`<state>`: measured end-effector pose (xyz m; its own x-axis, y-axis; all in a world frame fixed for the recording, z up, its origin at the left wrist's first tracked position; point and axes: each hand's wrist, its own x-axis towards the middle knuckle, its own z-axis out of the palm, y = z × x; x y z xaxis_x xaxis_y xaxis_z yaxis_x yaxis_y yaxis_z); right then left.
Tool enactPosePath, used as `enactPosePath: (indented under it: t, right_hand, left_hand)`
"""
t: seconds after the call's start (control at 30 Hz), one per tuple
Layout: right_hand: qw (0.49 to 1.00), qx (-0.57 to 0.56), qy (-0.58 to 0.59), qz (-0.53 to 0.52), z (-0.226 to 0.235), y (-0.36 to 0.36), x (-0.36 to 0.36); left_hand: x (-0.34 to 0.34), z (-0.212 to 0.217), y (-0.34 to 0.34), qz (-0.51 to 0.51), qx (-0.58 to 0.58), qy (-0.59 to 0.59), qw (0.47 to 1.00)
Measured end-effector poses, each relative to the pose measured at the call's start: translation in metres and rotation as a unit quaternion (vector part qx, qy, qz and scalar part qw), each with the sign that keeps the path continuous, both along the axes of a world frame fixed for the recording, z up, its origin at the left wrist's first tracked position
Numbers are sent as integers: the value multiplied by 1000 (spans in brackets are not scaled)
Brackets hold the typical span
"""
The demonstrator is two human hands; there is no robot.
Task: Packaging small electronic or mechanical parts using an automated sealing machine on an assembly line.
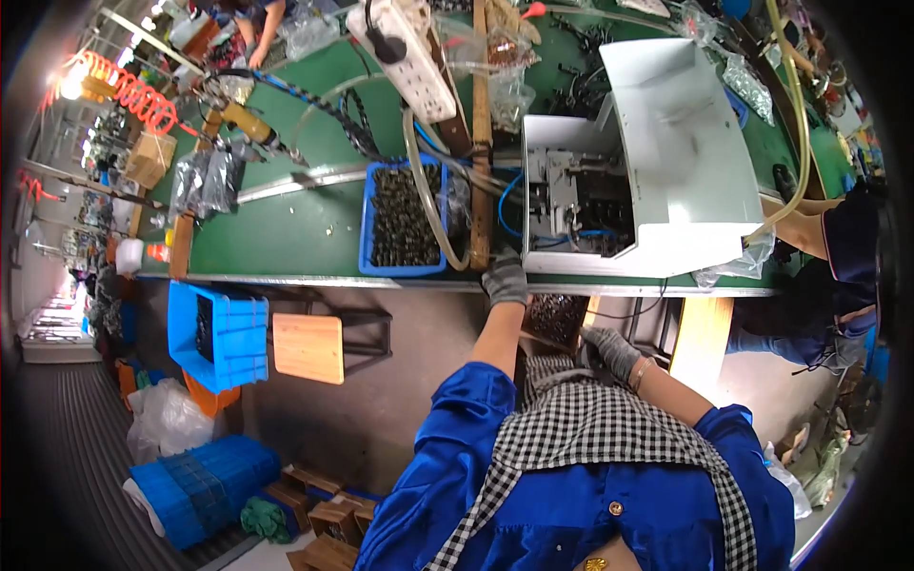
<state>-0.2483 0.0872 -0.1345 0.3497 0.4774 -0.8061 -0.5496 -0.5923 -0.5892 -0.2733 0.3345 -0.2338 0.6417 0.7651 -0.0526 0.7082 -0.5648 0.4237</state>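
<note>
My left hand (505,280), in a grey glove, is at the table's front edge beside the foot of a wooden post. Its fingers look bent together, and what they may hold is too small to make out. My right hand (611,353), also gloved, is lower down, next to a box of small dark parts (555,318) just below the table edge. Its fingers are apart, with nothing visible in them. Right of my left hand stands a white machine housing (681,143), open at the front onto metal fixtures. A blue tray (404,269) full of small black parts lies to the left.
A power strip (411,67) and hoses hang over the green table (286,243). Farther left are a power screwdriver (249,124) and grey plastic bags (209,181). A wooden stool (307,347) and a blue crate (240,338) stand below. Another person (847,247) is at the right.
</note>
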Motion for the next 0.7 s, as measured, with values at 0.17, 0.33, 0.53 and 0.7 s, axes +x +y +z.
enactPosePath:
  t: [0.17,0.33,0.53,0.7]
  right_hand:
    - [999,41,16,-24,-18,-13,-4]
    - [995,101,-5,-4,-31,-10,-1]
    - [970,214,52,104,33,62,9]
    - [962,269,9,46,9,117,-10]
  left_hand:
    - [-8,33,-7,29,-52,8,998]
    - [-29,64,-27,75,-35,-27,996]
    - [-86,92,-51,79,-101,-167,978]
    - [-102,145,-68,220,-429,-174,859]
